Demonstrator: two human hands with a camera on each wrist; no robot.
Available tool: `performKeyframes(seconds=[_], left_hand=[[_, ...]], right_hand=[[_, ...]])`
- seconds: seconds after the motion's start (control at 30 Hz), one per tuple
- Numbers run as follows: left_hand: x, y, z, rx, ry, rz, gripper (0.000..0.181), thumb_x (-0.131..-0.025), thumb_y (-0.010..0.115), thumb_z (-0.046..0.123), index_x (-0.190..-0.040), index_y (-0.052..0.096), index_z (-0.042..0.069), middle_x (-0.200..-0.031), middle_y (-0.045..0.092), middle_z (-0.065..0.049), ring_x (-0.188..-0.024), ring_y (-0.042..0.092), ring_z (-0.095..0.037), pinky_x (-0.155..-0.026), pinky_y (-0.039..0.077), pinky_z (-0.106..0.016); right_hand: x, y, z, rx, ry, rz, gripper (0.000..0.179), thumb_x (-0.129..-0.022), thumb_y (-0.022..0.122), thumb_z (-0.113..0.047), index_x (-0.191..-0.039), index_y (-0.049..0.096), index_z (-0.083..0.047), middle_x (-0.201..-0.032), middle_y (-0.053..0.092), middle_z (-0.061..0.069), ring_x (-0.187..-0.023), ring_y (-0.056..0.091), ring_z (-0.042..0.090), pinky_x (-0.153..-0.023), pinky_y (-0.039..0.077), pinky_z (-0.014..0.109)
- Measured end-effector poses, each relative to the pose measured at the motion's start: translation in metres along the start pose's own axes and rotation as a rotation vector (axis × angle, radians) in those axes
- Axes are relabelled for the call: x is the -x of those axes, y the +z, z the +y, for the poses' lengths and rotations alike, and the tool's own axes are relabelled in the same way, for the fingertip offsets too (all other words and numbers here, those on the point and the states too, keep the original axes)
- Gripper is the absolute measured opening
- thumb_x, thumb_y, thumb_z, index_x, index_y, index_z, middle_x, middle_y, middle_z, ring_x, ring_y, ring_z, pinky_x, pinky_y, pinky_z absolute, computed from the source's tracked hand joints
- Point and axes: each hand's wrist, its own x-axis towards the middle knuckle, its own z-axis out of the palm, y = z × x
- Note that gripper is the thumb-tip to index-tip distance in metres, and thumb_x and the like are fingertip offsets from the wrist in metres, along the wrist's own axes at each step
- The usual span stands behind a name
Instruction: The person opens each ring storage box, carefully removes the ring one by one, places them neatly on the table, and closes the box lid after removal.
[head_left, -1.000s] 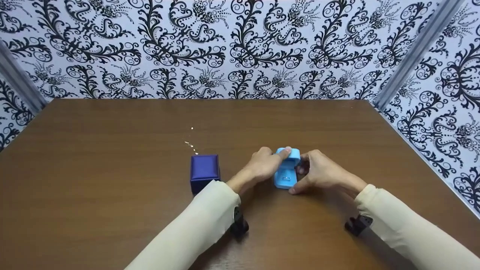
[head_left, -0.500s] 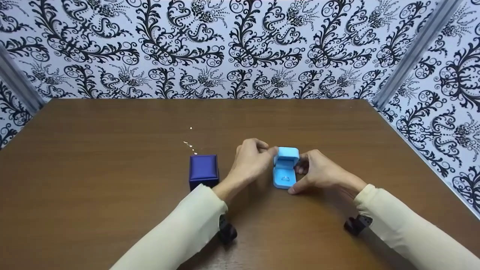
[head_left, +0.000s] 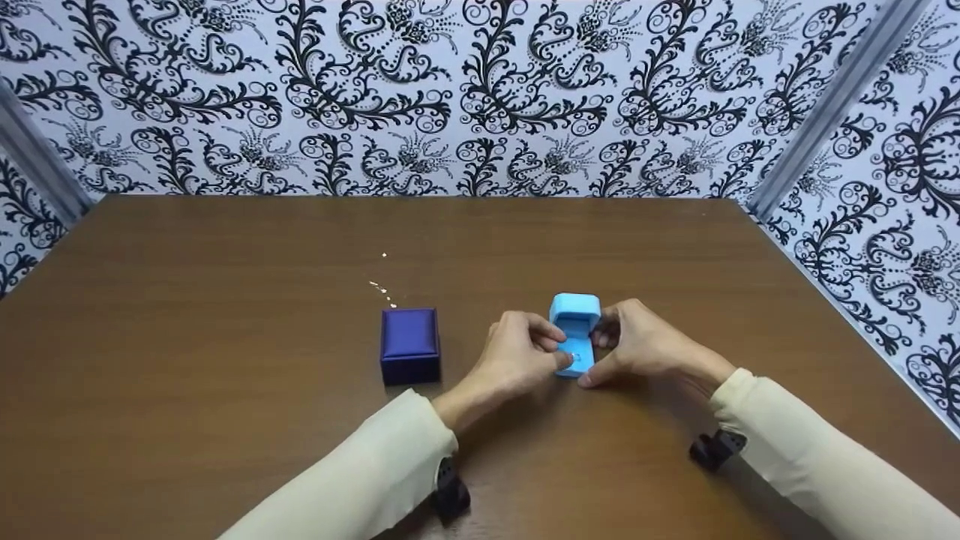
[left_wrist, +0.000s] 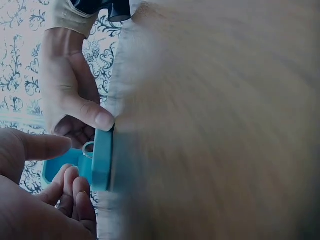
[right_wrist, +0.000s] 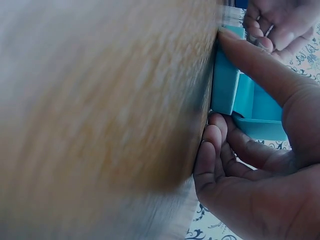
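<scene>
A light blue ring box point(head_left: 576, 305) stands on the table with its lid raised. Its insert holds a silver ring point(left_wrist: 86, 151), which stands up from it. My right hand point(head_left: 643, 341) grips the box from the right, thumb at the front corner and fingers near the back, as the right wrist view shows. My left hand point(head_left: 517, 351) reaches over the box from the left. In the left wrist view its thumb point(left_wrist: 50, 147) and bent fingers point(left_wrist: 70, 182) are parted, close to the ring, with nothing between them.
A dark blue square box point(head_left: 409, 334), lid down, stands left of my left hand. Small pale flecks point(head_left: 381, 290) mark the brown table point(head_left: 225, 300) behind it. Patterned walls point(head_left: 420, 97) rise at the back and sides.
My left hand has let go of the raised lid, drawn back left, then come down and forward to the ring. The right hand keeps its hold on the ring box.
</scene>
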Motion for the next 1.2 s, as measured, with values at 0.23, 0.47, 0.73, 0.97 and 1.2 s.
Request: performKeyframes(seconds=[0.23,0.47,0.73,0.97,1.2], left_hand=[[-0.004,0.006,-0.002,0.033,-0.082,-0.012,0.010,-0.077,0.083,0.000,-0.085,0.078,0.004,-0.071,0.062,0.003,-0.070,0.055,-0.008,-0.063,0.046,-0.021],[-0.007,0.010,-0.003,0.004,-0.087,-0.030,0.008,-0.079,0.079,-0.003,-0.081,0.079,0.004,-0.067,0.058,0.003,-0.068,0.051,-0.008,-0.057,0.041,-0.020],[-0.007,0.012,-0.003,0.005,-0.087,-0.034,0.009,-0.080,0.077,-0.004,-0.076,0.078,0.004,-0.071,0.061,0.001,-0.072,0.052,-0.010,-0.057,0.042,-0.021],[-0.007,0.012,-0.002,0.031,-0.105,-0.029,0.009,-0.081,0.078,-0.002,-0.076,0.079,0.005,-0.081,0.067,0.000,-0.078,0.054,-0.013,-0.062,0.045,-0.023],[-0.005,0.011,0.004,0.108,-0.078,-0.035,0.008,-0.085,0.079,0.003,-0.077,0.079,0.006,-0.074,0.068,0.001,-0.074,0.054,-0.010,-0.061,0.045,-0.022]], right_hand=[[0.000,0.000,0.000,-0.011,0.004,0.008,0.044,-0.064,0.098,-0.012,-0.091,0.066,0.003,-0.076,0.054,0.006,-0.070,0.048,0.017,-0.061,0.040,0.025],[-0.001,0.000,0.002,0.000,0.002,0.011,0.043,-0.063,0.097,-0.012,-0.088,0.065,0.002,-0.076,0.055,0.006,-0.071,0.049,0.017,-0.062,0.041,0.025],[-0.001,0.000,0.003,-0.005,-0.012,0.005,0.041,-0.063,0.097,-0.011,-0.085,0.064,0.002,-0.074,0.055,0.005,-0.069,0.048,0.016,-0.061,0.041,0.024],[-0.001,0.001,0.003,-0.018,-0.009,0.006,0.043,-0.062,0.097,-0.010,-0.086,0.064,0.002,-0.074,0.054,0.005,-0.069,0.048,0.016,-0.060,0.040,0.024],[-0.002,0.000,0.004,-0.018,-0.027,-0.001,0.041,-0.063,0.097,-0.010,-0.086,0.065,0.001,-0.072,0.054,0.004,-0.068,0.048,0.015,-0.059,0.039,0.023]])
